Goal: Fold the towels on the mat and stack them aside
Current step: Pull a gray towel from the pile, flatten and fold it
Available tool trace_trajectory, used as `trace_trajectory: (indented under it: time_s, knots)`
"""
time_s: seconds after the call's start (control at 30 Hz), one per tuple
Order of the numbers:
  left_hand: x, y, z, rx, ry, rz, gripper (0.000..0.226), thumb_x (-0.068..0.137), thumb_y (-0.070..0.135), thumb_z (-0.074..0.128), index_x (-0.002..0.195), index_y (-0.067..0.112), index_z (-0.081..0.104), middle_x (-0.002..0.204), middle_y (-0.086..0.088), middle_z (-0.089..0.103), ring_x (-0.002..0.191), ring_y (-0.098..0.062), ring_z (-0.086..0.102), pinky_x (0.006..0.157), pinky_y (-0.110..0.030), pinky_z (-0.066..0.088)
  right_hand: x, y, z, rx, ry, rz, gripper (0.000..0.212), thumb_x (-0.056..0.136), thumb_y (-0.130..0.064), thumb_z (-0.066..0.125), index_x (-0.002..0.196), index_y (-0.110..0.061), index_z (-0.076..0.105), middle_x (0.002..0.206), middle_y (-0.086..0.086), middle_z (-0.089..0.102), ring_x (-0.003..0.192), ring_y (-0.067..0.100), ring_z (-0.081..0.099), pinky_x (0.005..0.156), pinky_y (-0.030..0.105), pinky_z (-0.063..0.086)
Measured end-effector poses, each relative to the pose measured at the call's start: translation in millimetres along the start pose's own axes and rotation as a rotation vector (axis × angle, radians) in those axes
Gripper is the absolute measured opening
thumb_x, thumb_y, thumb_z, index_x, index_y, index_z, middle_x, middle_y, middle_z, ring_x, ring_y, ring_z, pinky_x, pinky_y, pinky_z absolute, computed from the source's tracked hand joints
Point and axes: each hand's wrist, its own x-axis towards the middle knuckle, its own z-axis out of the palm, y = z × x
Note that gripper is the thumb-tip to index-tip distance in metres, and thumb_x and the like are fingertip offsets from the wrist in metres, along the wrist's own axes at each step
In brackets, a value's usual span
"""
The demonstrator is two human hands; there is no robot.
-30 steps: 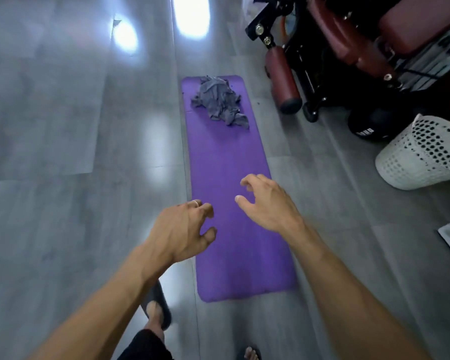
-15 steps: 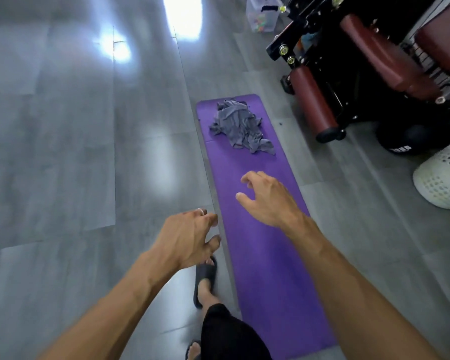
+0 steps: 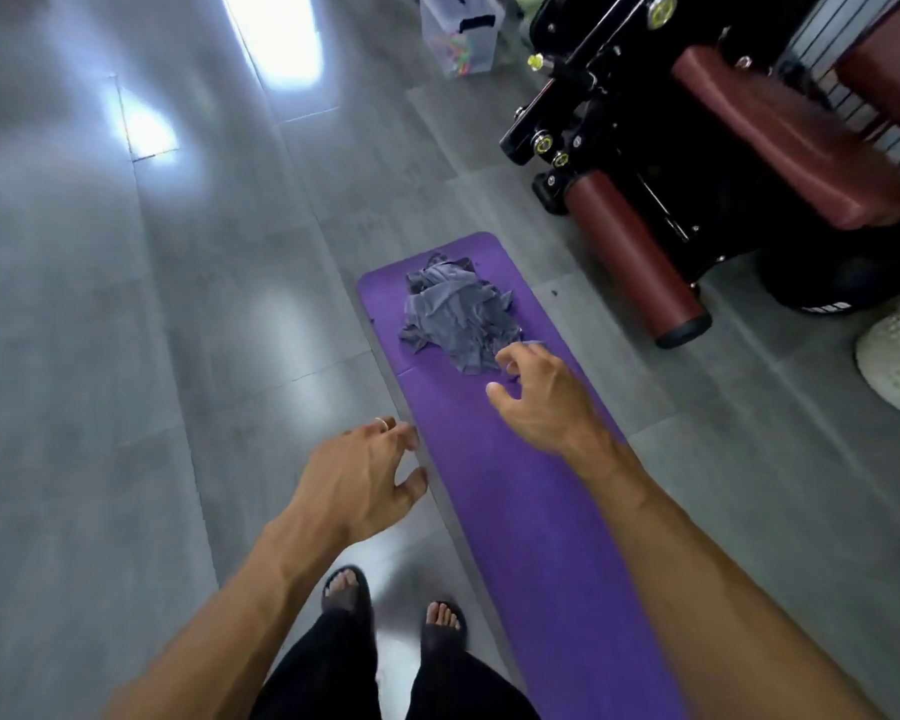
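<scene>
A crumpled heap of grey towels (image 3: pixel 450 317) lies at the far end of a long purple mat (image 3: pixel 520 511) on the grey tiled floor. My right hand (image 3: pixel 544 397) hovers over the mat just in front of the heap, fingers loosely curled and holding nothing; its fingertips are close to the heap's near edge. My left hand (image 3: pixel 357 480), with a ring on one finger, hangs over the floor at the mat's left edge, fingers loosely curled and empty.
A black gym machine with dark red pads (image 3: pixel 697 163) stands right of the mat's far end. A white perforated basket (image 3: pixel 897 366) sits at the right edge. A clear plastic box (image 3: pixel 461 36) stands at the back. My sandalled feet (image 3: pixel 391 610) are left of the mat.
I have walked forward along the mat's left side, so the towel heap is much nearer. My right hand has come up to the heap's near edge.
</scene>
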Motion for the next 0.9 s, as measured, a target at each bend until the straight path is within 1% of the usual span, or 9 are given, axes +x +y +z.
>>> trace_trajectory:
  time_s: [0.1, 0.2, 0.4, 0.47, 0.57, 0.7, 0.77, 0.83, 0.9]
  knots:
    - [69, -34, -8, 0.012, -0.023, 0.063, 0.037, 0.089, 0.052, 0.045, 0.114, 0.029, 0.058, 0.107, 0.008, 0.062, 0.092, -0.016, 0.066, 0.071, -0.032, 0.055, 63, 4, 5, 0.026, 0.053, 0.075, 0.035, 0.087, -0.029, 0.064, 0.117, -0.013, 0.06, 0.115, 0.009, 0.061, 0.103, 0.027, 0.06, 0.087, 0.038, 0.049]
    - [151, -75, 3, 0.001, -0.062, 0.118, 0.035, 0.089, 0.048, 0.052, 0.117, 0.027, 0.057, 0.113, 0.009, 0.06, 0.096, -0.015, 0.064, 0.075, -0.031, 0.053, 131, 19, 24, 0.022, 0.111, 0.159, 0.034, 0.086, -0.032, 0.062, 0.116, -0.017, 0.059, 0.113, 0.005, 0.06, 0.103, 0.027, 0.06, 0.09, 0.04, 0.049]
    - [324, -164, 56, 0.008, -0.152, 0.204, 0.033, 0.09, 0.048, 0.051, 0.117, 0.029, 0.057, 0.114, 0.01, 0.059, 0.097, -0.013, 0.062, 0.078, -0.031, 0.052, 286, 65, 95, 0.005, 0.138, 0.316, 0.034, 0.088, -0.034, 0.059, 0.12, -0.02, 0.056, 0.116, 0.001, 0.057, 0.107, 0.024, 0.058, 0.092, 0.04, 0.047]
    - [375, -190, 85, 0.007, -0.154, 0.206, 0.032, 0.089, 0.048, 0.052, 0.115, 0.029, 0.057, 0.112, 0.011, 0.059, 0.097, -0.012, 0.062, 0.078, -0.031, 0.052, 333, 87, 126, 0.001, 0.139, 0.334, 0.036, 0.089, -0.031, 0.059, 0.122, -0.018, 0.055, 0.12, 0.003, 0.057, 0.11, 0.024, 0.056, 0.095, 0.038, 0.045]
    - [449, -225, 146, 0.037, -0.131, 0.227, 0.033, 0.089, 0.048, 0.053, 0.115, 0.028, 0.057, 0.109, 0.01, 0.059, 0.096, -0.016, 0.062, 0.076, -0.032, 0.052, 400, 127, 187, 0.01, 0.147, 0.322, 0.037, 0.089, -0.029, 0.058, 0.124, -0.017, 0.054, 0.122, 0.004, 0.055, 0.112, 0.023, 0.054, 0.095, 0.038, 0.044]
    - [535, -268, 245, 0.121, -0.083, 0.294, 0.03, 0.086, 0.049, 0.053, 0.109, 0.03, 0.057, 0.103, 0.011, 0.058, 0.094, -0.016, 0.06, 0.066, -0.029, 0.049, 483, 189, 273, -0.026, 0.151, 0.249, 0.041, 0.09, -0.029, 0.058, 0.129, -0.016, 0.052, 0.128, 0.005, 0.053, 0.115, 0.024, 0.053, 0.096, 0.036, 0.043]
    - [576, -287, 292, 0.16, -0.062, 0.336, 0.029, 0.083, 0.048, 0.05, 0.107, 0.031, 0.056, 0.101, 0.011, 0.057, 0.092, -0.015, 0.059, 0.062, -0.032, 0.052, 520, 222, 311, -0.045, 0.174, 0.221, 0.04, 0.091, -0.027, 0.057, 0.129, -0.017, 0.052, 0.127, 0.005, 0.053, 0.117, 0.024, 0.051, 0.095, 0.036, 0.043]
    - [617, -305, 330, 0.181, -0.034, 0.361, 0.035, 0.082, 0.047, 0.049, 0.111, 0.029, 0.054, 0.103, 0.009, 0.056, 0.093, -0.016, 0.059, 0.061, -0.035, 0.054, 553, 251, 343, -0.083, 0.193, 0.207, 0.038, 0.091, -0.026, 0.055, 0.129, -0.019, 0.052, 0.126, 0.005, 0.053, 0.116, 0.026, 0.051, 0.094, 0.039, 0.046]
    - [654, -321, 360, 0.214, 0.005, 0.376, 0.041, 0.083, 0.049, 0.052, 0.119, 0.028, 0.05, 0.11, 0.007, 0.053, 0.1, -0.017, 0.056, 0.062, -0.035, 0.052, 586, 275, 372, -0.125, 0.192, 0.185, 0.04, 0.091, -0.023, 0.054, 0.131, -0.022, 0.05, 0.126, 0.005, 0.052, 0.116, 0.027, 0.051, 0.097, 0.043, 0.044]
